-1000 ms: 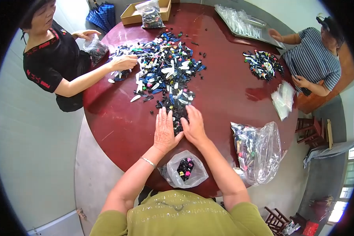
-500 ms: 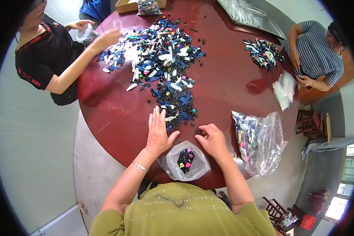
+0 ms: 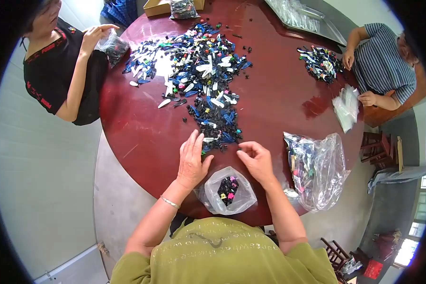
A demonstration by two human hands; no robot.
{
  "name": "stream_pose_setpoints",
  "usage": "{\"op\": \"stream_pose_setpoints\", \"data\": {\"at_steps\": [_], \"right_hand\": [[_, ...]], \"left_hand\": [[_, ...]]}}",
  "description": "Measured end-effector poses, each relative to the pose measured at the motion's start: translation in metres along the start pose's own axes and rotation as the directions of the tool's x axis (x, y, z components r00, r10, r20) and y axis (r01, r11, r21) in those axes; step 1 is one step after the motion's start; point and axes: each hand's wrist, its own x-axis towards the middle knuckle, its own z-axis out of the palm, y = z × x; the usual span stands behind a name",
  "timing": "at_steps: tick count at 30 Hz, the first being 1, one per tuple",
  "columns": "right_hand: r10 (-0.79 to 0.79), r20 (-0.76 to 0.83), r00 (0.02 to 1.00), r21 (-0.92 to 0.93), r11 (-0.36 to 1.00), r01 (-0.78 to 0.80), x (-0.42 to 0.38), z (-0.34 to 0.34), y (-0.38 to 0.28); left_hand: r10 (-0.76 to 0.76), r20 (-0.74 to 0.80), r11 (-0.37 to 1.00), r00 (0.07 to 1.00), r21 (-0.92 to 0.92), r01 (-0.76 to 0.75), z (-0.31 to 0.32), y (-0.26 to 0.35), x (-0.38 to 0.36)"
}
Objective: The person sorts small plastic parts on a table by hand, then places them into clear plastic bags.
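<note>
My left hand (image 3: 191,158) lies nearly flat, fingers stretched and thumb apart, against the left side of the near end of a pile of small hair clips (image 3: 217,120). On the right of that end is my right hand (image 3: 256,162), its fingers bent and the thumb and forefinger apart; a tiny dark piece shows by the fingertips, too small to name. Between my wrists stands an open clear plastic bag (image 3: 245,201). Inside it are small black pieces with pink and yellow flower shapes (image 3: 228,190). The pile mixes black, blue and white clips with coloured bits.
A larger clear bag of clips (image 3: 312,170) lies right of my right forearm. A person in black (image 3: 64,71) holds a filled bag at left; another in stripes (image 3: 386,57) sits by a smaller clip pile (image 3: 321,65) and flat bags (image 3: 346,109). A metal tray (image 3: 331,31) stands behind.
My right hand has moved slightly up toward the pile's near end; my left stays alongside it. The person in black has drawn a hand back from the pile to the held bag.
</note>
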Motion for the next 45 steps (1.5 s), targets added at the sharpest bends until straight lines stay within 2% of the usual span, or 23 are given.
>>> {"op": "stream_pose_setpoints", "data": {"at_steps": [1, 2, 4, 7, 8, 11, 12, 13, 15, 17, 21, 28, 31, 32, 34, 36, 39, 40, 41, 43, 44, 45], "right_hand": [[0.046, 0.005, 0.999, 0.097, 0.994, -0.046, -0.003, -0.005, -0.009], [0.071, 0.032, 0.997, 0.104, 0.992, -0.074, -0.007, -0.01, -0.021], [0.121, 0.085, 0.989, 0.119, 0.984, -0.131, -0.016, -0.018, -0.051], [-0.063, 0.24, 0.969, 0.105, 0.994, 0.038, -0.037, -0.024, -0.095], [-0.218, 0.325, 0.92, 0.095, 0.976, 0.198, -0.038, -0.027, -0.106], [-0.198, 0.348, 0.916, 0.037, 0.98, 0.198, -0.038, -0.022, -0.108], [-0.152, 0.295, 0.943, -0.036, 0.985, 0.17, -0.03, -0.02, -0.096], [-0.223, 0.191, 0.956, -0.131, 0.959, 0.25, -0.02, -0.014, -0.079], [-0.236, 0.111, 0.965, -0.213, 0.943, 0.255, 0.0, -0.008, -0.037], [-0.276, 0.146, 0.95, -0.335, 0.89, 0.31, 0.009, 0.001, -0.012], [-0.321, 0.195, 0.927, -0.535, 0.757, 0.375, 0.012, 0.016, -0.004], [-0.366, 0.178, 0.913, -0.58, 0.711, 0.398, 0.014, 0.02, -0.003], [-0.302, 0.115, 0.946, -0.415, 0.851, 0.322, 0.014, 0.015, -0.006], [-0.168, 0.088, 0.982, -0.301, 0.935, 0.187, 0.013, 0.013, -0.01], [-0.067, 0.071, 0.995, -0.14, 0.987, 0.077, 0.01, 0.007, -0.012], [0.073, 0.091, 0.993, 0.059, 0.995, -0.079, 0.006, -0.001, -0.017], [-0.002, 0.149, 0.989, 0.337, 0.94, -0.049, -0.006, -0.011, -0.056], [-0.066, 0.147, 0.987, 0.349, 0.937, 0.011, -0.012, -0.014, -0.069], [-0.119, 0.204, 0.972, 0.272, 0.96, 0.061, -0.018, -0.021, -0.082], [-0.229, 0.366, 0.902, 0.274, 0.953, 0.13, -0.025, -0.028, -0.098], [-0.157, 0.485, 0.86, 0.245, 0.969, 0.038, -0.026, -0.033, -0.116], [-0.13, 0.464, 0.876, 0.218, 0.975, 0.029, -0.024, -0.031, -0.114]], "left_hand": [[0.019, -0.007, 1.0, 1.0, 0.001, -0.019, -0.002, 0.001, -0.001], [0.048, -0.071, 0.999, 0.996, 0.013, -0.048, -0.004, 0.006, 0.003], [0.065, -0.046, 0.998, 0.997, 0.016, -0.064, -0.005, 0.01, 0.007], [0.121, -0.039, 0.992, 0.992, 0.02, -0.121, 0.0, 0.01, 0.012], [0.146, -0.041, 0.989, 0.988, 0.02, -0.145, 0.003, 0.01, 0.014], [0.169, 0.005, 0.985, 0.986, 0.024, -0.169, 0.005, 0.019, 0.02], [0.193, -0.014, 0.981, 0.981, 0.029, -0.192, 0.007, 0.02, 0.023], [0.196, -0.004, 0.98, 0.981, 0.043, -0.195, 0.009, 0.022, 0.025], [0.202, 0.012, 0.976, 0.979, 0.075, -0.202, 0.013, 0.022, 0.028], [0.217, 0.008, 0.972, 0.976, 0.092, -0.216, 0.016, 0.018, 0.029], [0.225, 0.005, 0.971, 0.974, 0.084, -0.225, 0.019, 0.014, 0.027], [0.2, -0.055, 0.98, 0.978, 0.026, -0.199, 0.008, 0.019, 0.025], [0.166, -0.094, 0.986, 0.982, 0.0, -0.167, 0.002, 0.018, 0.024], [0.147, -0.096, 0.989, 0.984, -0.004, -0.148, 0.0, 0.017, 0.023], [0.114, -0.117, 0.993, 0.987, -0.012, -0.117, -0.002, 0.014, 0.02], [0.095, -0.156, 0.995, 0.983, -0.019, -0.1, -0.003, 0.012, 0.02], [0.041, -0.132, 0.995, 0.99, -0.081, -0.052, -0.002, 0.003, 0.016], [0.046, -0.134, 0.995, 0.99, -0.084, -0.058, -0.002, 0.003, 0.017], [0.052, -0.135, 0.994, 0.989, -0.086, -0.064, -0.003, 0.003, 0.018], [0.053, -0.13, 0.994, 0.99, -0.088, -0.065, -0.003, 0.003, 0.018], [0.049, -0.122, 0.994, 0.991, -0.087, -0.06, -0.001, 0.002, 0.017], [0.046, -0.114, 0.995, 0.992, -0.086, -0.056, 0.0, 0.001, 0.016]]}}
